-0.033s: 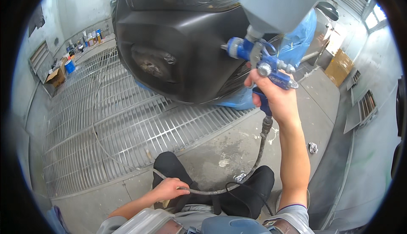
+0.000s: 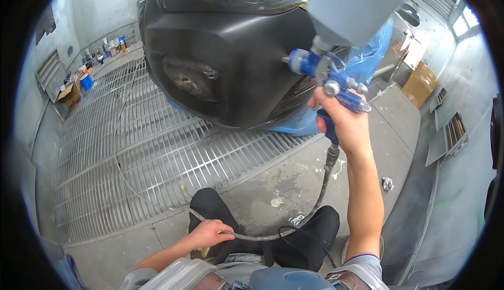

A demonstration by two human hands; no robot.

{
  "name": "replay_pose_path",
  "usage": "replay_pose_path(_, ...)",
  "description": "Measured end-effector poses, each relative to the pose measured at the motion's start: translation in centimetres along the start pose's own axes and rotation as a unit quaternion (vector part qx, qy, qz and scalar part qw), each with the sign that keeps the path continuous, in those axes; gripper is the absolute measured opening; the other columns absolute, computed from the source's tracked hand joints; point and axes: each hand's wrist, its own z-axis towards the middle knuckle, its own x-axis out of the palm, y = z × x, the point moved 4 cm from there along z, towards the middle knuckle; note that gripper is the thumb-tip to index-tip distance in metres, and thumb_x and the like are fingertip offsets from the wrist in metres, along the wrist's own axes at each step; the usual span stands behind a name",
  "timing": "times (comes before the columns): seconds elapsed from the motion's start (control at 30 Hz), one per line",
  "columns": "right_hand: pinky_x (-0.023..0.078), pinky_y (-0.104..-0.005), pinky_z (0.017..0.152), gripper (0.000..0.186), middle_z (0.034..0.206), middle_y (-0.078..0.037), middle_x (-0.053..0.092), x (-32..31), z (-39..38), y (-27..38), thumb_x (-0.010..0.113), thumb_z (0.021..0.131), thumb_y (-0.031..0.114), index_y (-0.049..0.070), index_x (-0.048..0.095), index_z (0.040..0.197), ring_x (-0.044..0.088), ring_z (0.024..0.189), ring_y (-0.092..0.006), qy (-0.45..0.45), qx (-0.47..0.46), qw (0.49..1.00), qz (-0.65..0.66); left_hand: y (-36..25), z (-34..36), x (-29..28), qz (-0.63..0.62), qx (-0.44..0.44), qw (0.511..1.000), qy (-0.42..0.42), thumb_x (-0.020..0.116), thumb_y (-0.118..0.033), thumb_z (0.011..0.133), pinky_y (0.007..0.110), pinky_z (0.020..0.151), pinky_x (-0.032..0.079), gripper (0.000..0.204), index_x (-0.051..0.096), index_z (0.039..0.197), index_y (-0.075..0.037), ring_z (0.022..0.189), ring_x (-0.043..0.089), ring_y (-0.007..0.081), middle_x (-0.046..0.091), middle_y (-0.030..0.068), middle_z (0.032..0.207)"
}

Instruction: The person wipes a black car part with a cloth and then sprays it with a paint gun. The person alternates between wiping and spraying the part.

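Observation:
My right hand [image 2: 344,124] grips a blue and silver spray gun [image 2: 338,82] with a large grey cup [image 2: 359,9] on top. Its nozzle points left, in front of a dark curved car body panel [image 2: 231,59]. Whether it touches the panel I cannot tell, but a gap seems to show. A hose [image 2: 323,185] runs down from the gun's handle and curves left to my left hand [image 2: 212,233], whose fingers are closed round it over my dark-clad legs. Plastic sheeting [image 2: 367,48] covers parts of the car.
A metal floor grating [image 2: 115,169] spans the left and middle, beside concrete floor [image 2: 388,132]. Cans, a blue bucket [image 2: 86,82] and a cardboard box [image 2: 69,97] line the left wall. A cardboard sheet [image 2: 420,82] leans at the right; crumpled scrap [image 2: 387,183] lies nearby.
My right hand has shifted slightly to the right with the spray gun and its cup. My left hand stays on the hose.

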Motion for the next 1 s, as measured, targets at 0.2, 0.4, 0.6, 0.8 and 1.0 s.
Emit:
replay_pose_path(0.2,0.041,-0.0252,0.045,0.034,0.084,-0.009,0.068,-7.2,0.1,-4.9,0.073,0.098,0.025,-0.002,0.069,0.117,0.054,0.049,-0.0123,-0.121,-0.004,0.993,0.008,0.9,1.2,0.2,0.003,0.045,0.997,-0.057,0.080,-0.032,0.093,0.036,0.065,0.055,0.024,0.080,0.110,-0.015,0.065,0.068,0.0200,0.065,0.0085,0.088)
replay_pose_path(0.4,0.043,-0.0262,0.044,0.024,0.079,-0.008,0.069,-13.9,0.1,-8.5,0.077,0.096,0.024,0.002,0.071,0.103,0.055,0.048,-0.0115,-0.254,-0.008,0.967,0.004,0.6,2.7,0.4,-0.013,0.014,0.998,-0.066,0.079,-0.030,0.094,0.034,0.059,0.055,0.024,0.079,0.110,-0.012,0.062,0.068,0.0189,0.065,0.0086,0.090)
replay_pose_path(0.6,0.045,-0.0268,0.046,0.025,0.074,-0.005,0.069,-11.6,-2.7,-11.4,0.076,0.095,0.022,-0.001,0.071,0.090,0.059,0.051,-0.0107,-0.278,0.012,0.956,-0.090,0.4,2.7,0.1,-0.013,-0.073,0.995,-0.061,0.078,-0.038,0.091,0.043,0.083,0.056,0.030,0.080,0.106,-0.013,0.093,0.071,0.0346,0.072,0.0136,0.095)
replay_pose_path(0.8,0.047,-0.0262,0.053,0.019,0.064,-0.002,0.065,-2.1,-5.5,-10.5,0.079,0.092,0.017,-0.001,0.074,0.091,0.060,0.056,-0.0084,-0.111,0.022,0.993,-0.021,1.5,2.9,0.6,0.052,0.003,0.996,-0.075,0.079,-0.035,0.089,0.043,0.079,0.055,0.025,0.080,0.103,-0.015,0.089,0.070,0.0333,0.070,0.0119,0.089)
replay_pose_path(1.0,0.047,-0.0255,0.053,0.018,0.064,-0.001,0.066,-0.8,-4.2,-13.4,0.078,0.091,0.018,0.001,0.075,0.091,0.062,0.056,-0.0089,-0.003,0.052,0.997,0.062,0.5,3.9,0.0,0.060,0.042,0.995,-0.069,0.081,-0.030,0.088,0.043,0.075,0.055,0.021,0.080,0.102,-0.014,0.085,0.069,0.0319,0.069,0.0113,0.085)
